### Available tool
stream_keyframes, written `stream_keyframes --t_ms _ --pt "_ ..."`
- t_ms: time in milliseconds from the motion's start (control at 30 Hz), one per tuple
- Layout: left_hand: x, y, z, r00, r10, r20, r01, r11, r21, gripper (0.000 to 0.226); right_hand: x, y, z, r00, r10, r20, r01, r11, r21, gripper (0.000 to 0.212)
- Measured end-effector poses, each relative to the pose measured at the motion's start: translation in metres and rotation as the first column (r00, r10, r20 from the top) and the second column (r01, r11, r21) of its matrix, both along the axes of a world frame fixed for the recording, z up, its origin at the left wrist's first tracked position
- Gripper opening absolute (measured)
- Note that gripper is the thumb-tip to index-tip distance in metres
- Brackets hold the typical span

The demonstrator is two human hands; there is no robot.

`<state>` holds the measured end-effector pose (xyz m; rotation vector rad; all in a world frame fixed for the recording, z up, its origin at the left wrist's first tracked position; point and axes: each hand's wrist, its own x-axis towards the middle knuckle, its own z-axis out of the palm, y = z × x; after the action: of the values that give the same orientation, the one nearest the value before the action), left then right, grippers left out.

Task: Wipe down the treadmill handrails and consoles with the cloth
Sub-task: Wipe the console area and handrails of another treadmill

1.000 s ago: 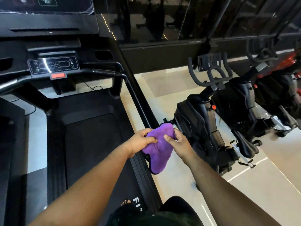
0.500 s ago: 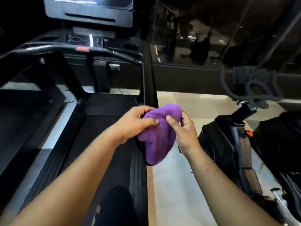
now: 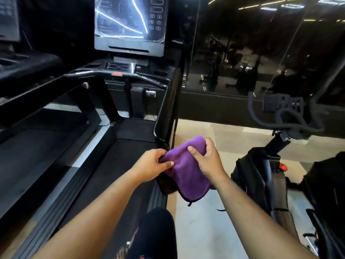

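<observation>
Nearest the camera: a dark-trousered knee low in the middle, both bare forearms reaching forward and converging above it. Left hand knuckles up, thumb and fingers pinching the left edge of the soft purple microfibre cloth. Right hand curled over the cloth's top right corner, thumb laid flat across the fabric, fingers tucked behind. Cloth bunched between both hands, lower end hanging free, held in the air beside the black right upright of the treadmill, above its side rail. Beyond: black running belt, curved black front handrail with a red tab, glossy console screen with plastic film. Off right, a black exercise bike on pale floor tiles.
</observation>
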<state>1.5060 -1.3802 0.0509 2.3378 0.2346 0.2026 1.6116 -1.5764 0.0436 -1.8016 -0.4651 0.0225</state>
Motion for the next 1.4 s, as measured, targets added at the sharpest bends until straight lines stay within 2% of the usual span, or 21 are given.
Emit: stream_keyframes --t_ms 67,167,233,333,400,467,533,567,600,667,733,800,867,933,967,1100,1200,1267,1333,1400 --pt "0.009 -0.003 0.006 0.998 0.037 0.058 -0.036 0.999 -0.006 0.011 0.012 0.0 0.003 0.999 -0.04 0.016 0.041 0.996 -0.085 0.033" --pt "0.026 -0.001 0.017 0.986 0.111 0.129 -0.108 0.994 -0.029 0.02 0.038 0.008 0.008 0.996 -0.09 0.014 0.091 0.984 -0.151 0.036" --pt "0.037 0.0 0.022 0.982 0.136 0.131 -0.14 0.99 0.023 0.017 0.056 0.02 0.011 0.994 -0.087 0.061 0.098 0.974 -0.206 0.037" --pt "0.06 0.012 0.019 0.968 0.187 0.165 -0.214 0.963 0.164 0.014 0.085 0.052 0.013 0.956 -0.118 0.268 0.216 0.902 -0.374 0.038" --pt "0.081 0.029 0.011 0.952 0.239 0.193 -0.286 0.918 0.275 0.018 0.103 0.084 0.018 0.861 -0.139 0.489 0.388 0.802 -0.455 0.038" --pt "0.102 0.048 0.0 0.929 0.307 0.205 -0.357 0.887 0.292 0.019 0.121 0.119 0.021 0.829 -0.087 0.552 0.401 0.781 -0.479 0.041" --pt "0.122 0.068 -0.017 0.908 0.363 0.21 -0.409 0.877 0.253 0.014 0.137 0.156 0.008 0.892 -0.015 0.453 0.282 0.801 -0.528 0.056" --pt "0.128 0.074 -0.025 0.901 0.396 0.177 -0.425 0.889 0.172 0.013 0.137 0.171 -0.002 0.937 0.009 0.349 0.197 0.812 -0.549 0.065" --pt "0.132 0.078 -0.03 0.896 0.422 0.14 -0.431 0.902 0.035 0.014 0.135 0.181 -0.014 0.976 0.024 0.216 0.1 0.834 -0.543 0.07" --pt "0.139 0.083 -0.037 0.897 0.432 0.098 -0.395 0.88 -0.265 0.019 0.125 0.19 -0.039 0.996 0.08 -0.035 -0.088 0.905 -0.417 0.065" --pt "0.143 0.084 -0.036 0.913 0.394 0.106 -0.299 0.824 -0.481 0.033 0.116 0.184 -0.052 0.982 0.163 -0.097 -0.185 0.937 -0.297 0.06" --pt "0.15 0.086 -0.027 0.934 0.344 0.096 -0.202 0.731 -0.651 0.05 0.121 0.178 -0.053 0.967 0.233 -0.101 -0.253 0.917 -0.309 0.068" --pt "0.158 0.09 -0.023 0.927 0.368 0.064 -0.209 0.652 -0.729 0.059 0.137 0.184 -0.05 0.966 0.248 -0.077 -0.259 0.891 -0.374 0.077" --pt "0.164 0.091 -0.022 0.914 0.405 0.024 -0.266 0.641 -0.72 0.064 0.161 0.198 -0.045 0.979 0.2 -0.041 -0.2 0.9 -0.387 0.085" --pt "0.168 0.088 -0.021 0.913 0.407 0.001 -0.295 0.665 -0.686 0.068 0.175 0.204 -0.043 0.985 0.166 -0.052 -0.174 0.913 -0.369 0.084" --pt "0.184 0.074 -0.014 0.921 0.39 0.0 -0.337 0.796 -0.502 0.078 0.182 0.205 -0.047 0.986 0.146 -0.077 -0.163 0.927 -0.338 0.059" --pt "0.19 0.074 -0.021 0.907 0.419 0.038 -0.356 0.812 -0.462 0.078 0.144 0.184 -0.062 0.98 0.196 -0.029 -0.198 0.959 -0.202 0.054" --pt "0.187 0.077 -0.029 0.9 0.432 0.061 -0.362 0.818 -0.447 0.076 0.142 0.18 -0.068 0.973 0.229 -0.007 -0.227 0.959 -0.168 0.055" --pt "0.189 0.076 -0.032 0.901 0.427 0.079 -0.372 0.853 -0.365 0.074 0.172 0.186 -0.07 0.973 0.229 -0.009 -0.228 0.964 -0.139 0.062" --pt "0.189 0.075 -0.032 0.913 0.401 0.077 -0.372 0.894 -0.251 0.078 0.205 0.197 -0.069 0.979 0.157 -0.131 -0.162 0.986 -0.034 0.073"
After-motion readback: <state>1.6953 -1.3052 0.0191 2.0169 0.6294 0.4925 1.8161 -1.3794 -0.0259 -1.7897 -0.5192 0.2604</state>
